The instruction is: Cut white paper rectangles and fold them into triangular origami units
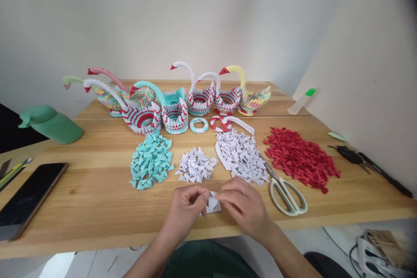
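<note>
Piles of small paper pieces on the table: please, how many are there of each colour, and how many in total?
Turquoise pile: 1
White: 2 (smaller white pile, larger white pile)
Red pile: 1
Total: 4 piles

On my feed, the brown plank table (97,208) bears 4 folded-paper heaps, left to right: turquoise heap (151,160), small white heap (196,166), larger white heap (241,156), red heap (301,156). Behind stand multicoloured paper swans (201,103). I see a black rectangular phone (32,195) far left, cream-handled metal scissors (279,178) pointing between the rightmost 2 heaps, a folded white paper piece (213,202) in front.
</note>
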{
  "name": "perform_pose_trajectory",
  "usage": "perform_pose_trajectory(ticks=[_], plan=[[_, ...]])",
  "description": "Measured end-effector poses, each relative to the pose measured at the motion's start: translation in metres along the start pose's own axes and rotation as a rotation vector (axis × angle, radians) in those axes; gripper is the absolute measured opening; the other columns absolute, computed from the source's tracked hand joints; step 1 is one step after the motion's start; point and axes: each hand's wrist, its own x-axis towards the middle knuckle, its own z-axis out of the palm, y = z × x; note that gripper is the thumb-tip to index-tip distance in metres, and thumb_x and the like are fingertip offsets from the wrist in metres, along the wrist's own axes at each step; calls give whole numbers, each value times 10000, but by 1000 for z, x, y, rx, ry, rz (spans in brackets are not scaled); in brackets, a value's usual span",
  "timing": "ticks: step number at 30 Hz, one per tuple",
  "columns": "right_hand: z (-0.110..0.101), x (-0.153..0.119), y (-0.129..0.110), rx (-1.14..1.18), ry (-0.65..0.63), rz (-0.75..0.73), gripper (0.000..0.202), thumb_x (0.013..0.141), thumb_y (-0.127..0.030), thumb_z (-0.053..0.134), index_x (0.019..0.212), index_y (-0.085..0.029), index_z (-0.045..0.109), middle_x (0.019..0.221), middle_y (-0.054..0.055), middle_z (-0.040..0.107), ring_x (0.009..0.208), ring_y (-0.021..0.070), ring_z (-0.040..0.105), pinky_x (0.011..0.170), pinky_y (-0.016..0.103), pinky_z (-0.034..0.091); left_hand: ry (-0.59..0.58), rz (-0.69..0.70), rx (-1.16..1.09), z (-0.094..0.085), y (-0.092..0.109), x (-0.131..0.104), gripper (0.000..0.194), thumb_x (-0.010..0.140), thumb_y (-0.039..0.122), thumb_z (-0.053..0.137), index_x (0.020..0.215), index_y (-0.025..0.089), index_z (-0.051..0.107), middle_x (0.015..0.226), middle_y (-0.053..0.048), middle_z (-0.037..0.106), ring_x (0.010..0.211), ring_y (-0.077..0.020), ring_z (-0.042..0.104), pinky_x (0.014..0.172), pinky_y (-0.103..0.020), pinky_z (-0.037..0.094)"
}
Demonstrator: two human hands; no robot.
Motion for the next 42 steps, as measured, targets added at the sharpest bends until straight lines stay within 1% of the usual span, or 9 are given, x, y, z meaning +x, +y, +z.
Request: perform_pose_trajectory(ticks=[3, 8, 17, 21, 26, 29, 34, 39, 42], plan=[[0, -1, 2, -50, -25, -74, 175, 944, -171, 530, 910, -221, 694, 759, 33, 708, 698, 161, 623, 622, 293, 493, -14, -71, -88, 0, 0, -1, 283, 730, 395, 640, 614, 137, 623, 453, 6, 563, 419, -90, 421, 461, -207, 303], [-2, 0, 0, 4, -33, 4, 175, 959, -258, 530, 903, -214, 690, 748, 29, 719, 706, 167, 652, 665, 306, 522, -36, -94, -152, -4, 2, -5, 308, 734, 428, 662, 636, 139, 615, 469, 3, 574, 421, -89, 430, 459, -206, 308], [-8, 4, 0, -18, -48, -135, 198, 928, -110, 511, 965, -213, 676, 806, 49, 707, 742, 166, 624, 648, 301, 505, -37, -46, -67, -4, -2, -7, 322, 761, 448, 661, 677, 138, 640, 484, 8, 573, 432, -88, 407, 457, -205, 313], [-9, 4, -2, -19, -40, -122, 179, 939, -140, 518, 948, -215, 680, 803, 48, 708, 738, 166, 621, 648, 295, 505, -60, -30, -85, -4, -1, -7, 326, 769, 452, 667, 695, 134, 651, 496, 5, 581, 437, -89, 423, 457, -202, 332], [-9, 4, -2, 15, -67, 20, 155, 935, -207, 540, 911, -226, 693, 777, 31, 713, 727, 169, 637, 676, 296, 519, -65, 3, -107, -3, -1, -4, 354, 766, 474, 671, 664, 138, 634, 506, 4, 583, 444, -90, 438, 467, -204, 354], [-12, 6, -1, 115, -88, 58, 222, 941, -168, 496, 942, -232, 708, 879, 56, 730, 809, 183, 660, 735, 320, 532, -19, 5, -93, -2, -2, 0, 340, 754, 460, 680, 645, 144, 618, 487, 12, 567, 428, -85, 419, 458, -201, 342], [-15, 7, -8, 318, -199, 547, 251, 955, -283, 497, 1120, -237, 679, 1018, 61, 734, 915, 194, 683, 774, 288, 530, 10, 35, -48, 0, -4, 2, 307, 747, 423, 670, 628, 148, 608, 487, 11, 562, 415, -79, 391, 447, -199, 319], [-1, 8, -15, 436, -226, 717, 311, 934, -392, 509, 753, -182, 649, 613, -20, 597, 569, 123, 550, 531, 218, 415, 34, 139, -1, 2, -1, -1, 249, 766, 338, 634, 602, 154, 597, 512, 6, 547, 468, -100, 425, 472, -207, 341], [4, 9, -14, 474, -209, 777, 290, 906, -371, 538, 691, -182, 587, 568, -43, 518, 533, 108, 485, 512, 216, 376, 47, 185, 61, 2, -2, -2, 238, 792, 286, 599, 595, 153, 594, 533, -1, 544, 504, -112, 447, 493, -212, 352]])
